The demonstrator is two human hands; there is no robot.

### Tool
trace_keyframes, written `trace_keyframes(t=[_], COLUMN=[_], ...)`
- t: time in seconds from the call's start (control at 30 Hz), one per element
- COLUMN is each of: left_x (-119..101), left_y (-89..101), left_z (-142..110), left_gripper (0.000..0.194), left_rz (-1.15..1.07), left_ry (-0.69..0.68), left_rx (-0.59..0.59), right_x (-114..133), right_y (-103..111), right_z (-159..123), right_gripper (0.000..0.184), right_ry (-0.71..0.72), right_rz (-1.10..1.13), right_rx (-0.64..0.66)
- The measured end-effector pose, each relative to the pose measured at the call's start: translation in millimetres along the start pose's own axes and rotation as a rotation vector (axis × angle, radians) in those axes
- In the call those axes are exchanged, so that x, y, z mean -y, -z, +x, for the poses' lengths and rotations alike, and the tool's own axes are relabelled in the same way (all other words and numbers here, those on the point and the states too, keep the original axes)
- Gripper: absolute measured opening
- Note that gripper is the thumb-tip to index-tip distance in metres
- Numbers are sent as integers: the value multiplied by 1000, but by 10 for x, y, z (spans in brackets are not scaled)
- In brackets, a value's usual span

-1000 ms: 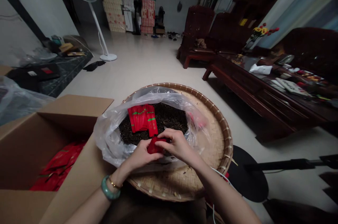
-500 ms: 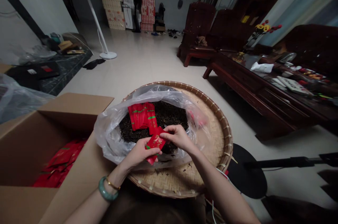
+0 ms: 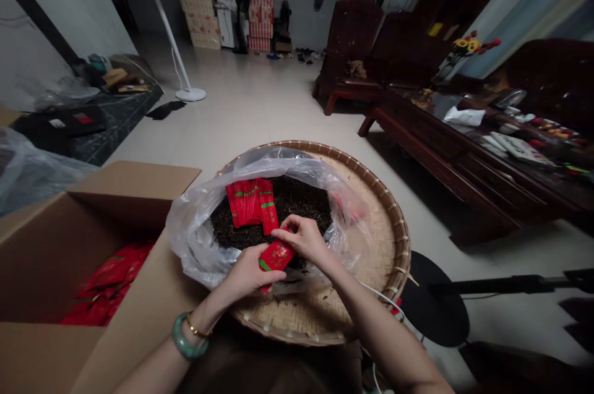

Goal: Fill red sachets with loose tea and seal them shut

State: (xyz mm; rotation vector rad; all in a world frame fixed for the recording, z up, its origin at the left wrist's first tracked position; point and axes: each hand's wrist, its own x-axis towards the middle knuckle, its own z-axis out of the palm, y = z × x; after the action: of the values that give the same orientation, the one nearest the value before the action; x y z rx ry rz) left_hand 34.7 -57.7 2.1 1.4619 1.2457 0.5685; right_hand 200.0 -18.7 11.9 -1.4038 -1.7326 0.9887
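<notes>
A red packet [image 3: 277,255] with gold print and a green band is held between both hands over the tea. My left hand [image 3: 253,269] grips its lower end, thumb on top. The fingers of my right hand [image 3: 304,238] are pinched at its upper edge. Behind the hands, a fanned row of red packets [image 3: 245,202] lies on dark loose tea leaves [image 3: 301,199]. The tea sits in an open clear plastic bag [image 3: 195,239], which rests on a round woven bamboo tray [image 3: 387,239].
An open cardboard box [image 3: 139,184] at the left contains many red packets [image 3: 109,279]. A black round stand base [image 3: 434,301] is on the floor at right. Beyond are a white fan [image 3: 190,94], a dark wooden table [image 3: 417,140] and stacked boxes [image 3: 261,17].
My right hand has shifted slightly left and its fingers are more curled at the packet's top edge. The packet in my left hand has turned a little.
</notes>
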Motion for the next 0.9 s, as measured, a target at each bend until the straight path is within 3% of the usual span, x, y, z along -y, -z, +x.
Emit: trace_keyframes(t=[0.13,0.3,0.5,0.77,0.9], left_x=[26,24,84,71,87], left_y=[-4,-15,43,180,228], left_z=[-1,-11,-37,-114,-104], left_gripper=[33,34,35,22,22], left_rz=[71,119,76,-149,-88], left_ry=[-28,-44,-47,37,-5], left_rx=[-59,-85,-26,170,139], right_x=[-24,-55,-109,-151,-170], right_y=[-43,-109,-100,-92,-101], right_z=[-9,-38,-52,-46,-43], right_gripper=[36,38,44,44,45], right_ry=[-47,-12,28,38,27], right_rz=[-23,78,70,104,96], right_rx=[46,-25,-95,-153,-167])
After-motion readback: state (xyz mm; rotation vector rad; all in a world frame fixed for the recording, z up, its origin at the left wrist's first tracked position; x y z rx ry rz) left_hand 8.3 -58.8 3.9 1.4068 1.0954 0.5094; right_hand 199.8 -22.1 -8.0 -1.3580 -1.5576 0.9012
